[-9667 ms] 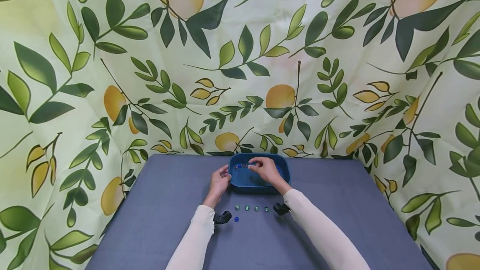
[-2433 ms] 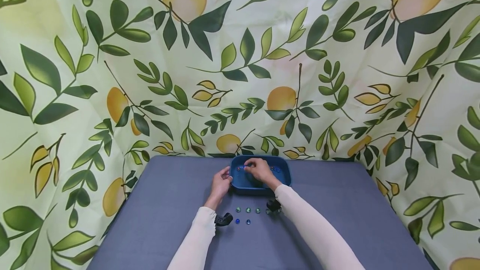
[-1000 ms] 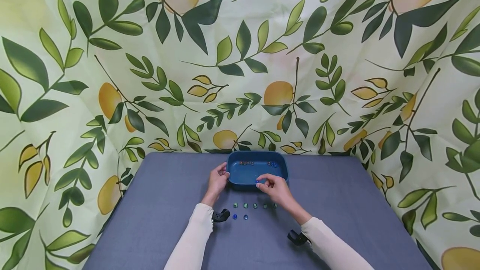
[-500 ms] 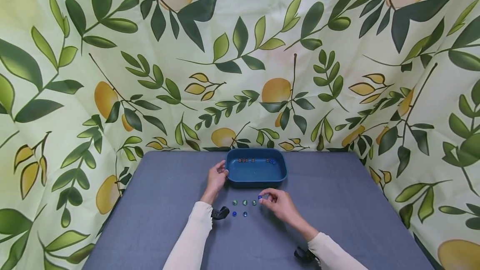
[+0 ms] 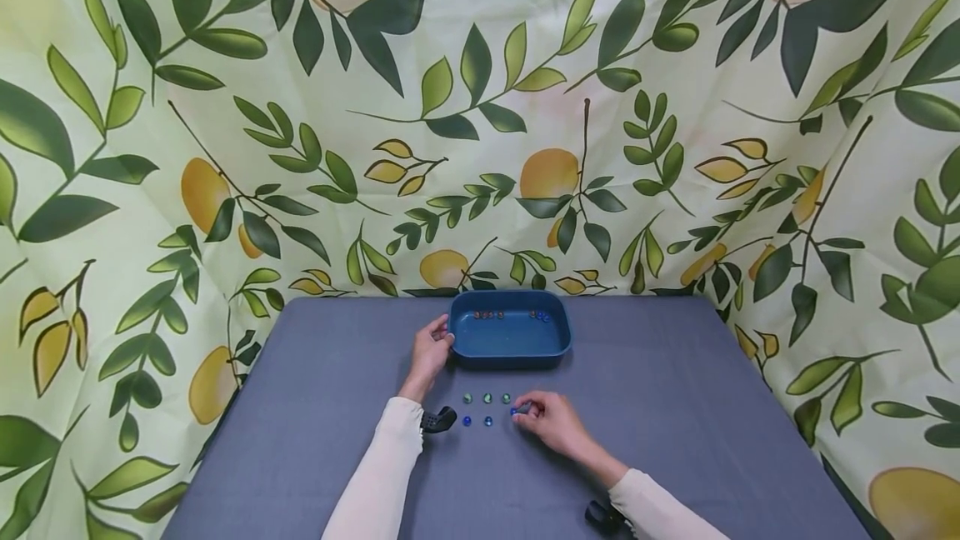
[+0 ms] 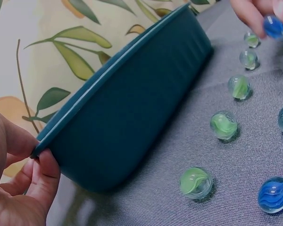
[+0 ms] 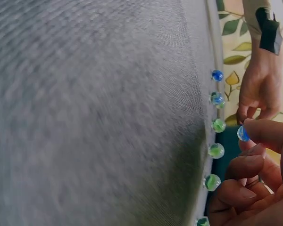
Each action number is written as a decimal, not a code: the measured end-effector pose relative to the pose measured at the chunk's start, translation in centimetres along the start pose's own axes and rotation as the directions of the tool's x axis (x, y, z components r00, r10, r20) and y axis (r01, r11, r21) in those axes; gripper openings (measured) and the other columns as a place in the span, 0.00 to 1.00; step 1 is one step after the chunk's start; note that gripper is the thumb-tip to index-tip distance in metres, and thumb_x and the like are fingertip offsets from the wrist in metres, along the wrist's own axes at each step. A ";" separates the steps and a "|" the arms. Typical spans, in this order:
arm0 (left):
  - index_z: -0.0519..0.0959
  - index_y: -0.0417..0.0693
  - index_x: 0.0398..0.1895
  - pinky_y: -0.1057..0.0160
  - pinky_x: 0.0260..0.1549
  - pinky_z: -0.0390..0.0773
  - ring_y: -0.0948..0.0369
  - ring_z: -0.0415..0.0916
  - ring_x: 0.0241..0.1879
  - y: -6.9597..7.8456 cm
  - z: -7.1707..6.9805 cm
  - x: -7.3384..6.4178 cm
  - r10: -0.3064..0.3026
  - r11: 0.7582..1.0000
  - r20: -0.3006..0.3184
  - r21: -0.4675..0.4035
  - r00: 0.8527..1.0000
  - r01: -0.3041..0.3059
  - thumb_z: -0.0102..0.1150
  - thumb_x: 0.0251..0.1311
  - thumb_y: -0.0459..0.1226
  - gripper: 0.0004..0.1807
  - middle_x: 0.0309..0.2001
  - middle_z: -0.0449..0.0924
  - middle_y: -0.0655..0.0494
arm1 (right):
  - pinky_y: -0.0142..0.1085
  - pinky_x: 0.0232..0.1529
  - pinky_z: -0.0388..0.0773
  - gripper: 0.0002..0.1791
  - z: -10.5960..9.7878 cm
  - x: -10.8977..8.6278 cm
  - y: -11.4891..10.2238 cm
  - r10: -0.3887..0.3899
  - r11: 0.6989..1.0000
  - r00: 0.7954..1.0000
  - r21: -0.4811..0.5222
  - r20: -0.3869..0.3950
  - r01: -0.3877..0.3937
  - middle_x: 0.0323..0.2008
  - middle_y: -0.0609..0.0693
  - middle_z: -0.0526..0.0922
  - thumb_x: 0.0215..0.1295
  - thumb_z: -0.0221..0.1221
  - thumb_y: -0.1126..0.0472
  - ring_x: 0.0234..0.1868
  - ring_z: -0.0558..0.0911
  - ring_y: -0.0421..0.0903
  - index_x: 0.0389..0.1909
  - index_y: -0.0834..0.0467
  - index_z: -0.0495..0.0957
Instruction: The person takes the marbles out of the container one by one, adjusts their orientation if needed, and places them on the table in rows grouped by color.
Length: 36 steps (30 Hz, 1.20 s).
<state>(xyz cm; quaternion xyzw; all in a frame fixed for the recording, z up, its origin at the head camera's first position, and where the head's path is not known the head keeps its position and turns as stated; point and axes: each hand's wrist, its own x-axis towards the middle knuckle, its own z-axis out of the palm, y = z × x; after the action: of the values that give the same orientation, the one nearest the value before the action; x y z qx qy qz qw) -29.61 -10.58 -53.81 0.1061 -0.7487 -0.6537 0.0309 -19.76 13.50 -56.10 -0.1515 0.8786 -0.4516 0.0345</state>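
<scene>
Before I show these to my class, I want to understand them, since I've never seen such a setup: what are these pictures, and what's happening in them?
There is no machine here, only a person's bare left hand and right hand. The wide picture is taken from the person's head, looking forward and down. The two close ones are taken from the left and right wrists. On the cloth-covered table stands a blue tub, with orange and blue marbles inside. In front of it lie five green marbles in a row and, nearer the person, two blue marbles. The left hand pinches the tub's rim; the right hand holds another blue marble at its fingertips.
</scene>
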 end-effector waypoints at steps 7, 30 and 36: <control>0.72 0.41 0.66 0.68 0.32 0.75 0.59 0.70 0.43 -0.1 0.1 0.3 -0.016 0.999 0.008 -0.034 1.000 0.016 0.52 0.61 0.25 0.28 0.54 0.73 0.41 | 0.26 0.20 0.64 0.06 0.8 0.5 0.2 0.000 0.999 0.999 -0.038 0.049 0.002 0.18 0.39 0.72 0.58 0.68 0.60 0.18 0.67 0.31 0.36 0.55 0.84; 0.72 0.41 0.66 0.68 0.34 0.75 0.56 0.71 0.46 -0.4 0.0 0.2 0.001 1.000 0.009 -0.027 1.000 -0.001 0.53 0.61 0.26 0.27 0.53 0.74 0.42 | 0.27 0.19 0.64 0.06 0.9 0.6 0.6 -0.003 0.997 0.998 -0.079 0.062 0.008 0.17 0.38 0.72 0.59 0.66 0.59 0.17 0.68 0.31 0.37 0.54 0.85; 0.71 0.41 0.67 0.68 0.34 0.75 0.55 0.71 0.46 -0.3 0.0 0.3 0.001 1.000 0.011 -0.019 1.000 -0.001 0.52 0.61 0.26 0.28 0.54 0.73 0.40 | 0.28 0.21 0.67 0.05 -1.6 0.9 -0.1 0.003 0.999 0.999 -0.050 -0.037 -0.005 0.19 0.40 0.74 0.61 0.66 0.60 0.18 0.69 0.33 0.37 0.54 0.84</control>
<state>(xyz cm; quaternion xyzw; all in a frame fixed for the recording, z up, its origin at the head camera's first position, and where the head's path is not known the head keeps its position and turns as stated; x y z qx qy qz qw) -29.86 -10.64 -54.12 0.1019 -0.7426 -0.6613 0.0280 -20.93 14.45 -55.01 -0.1420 0.8905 -0.4320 0.0153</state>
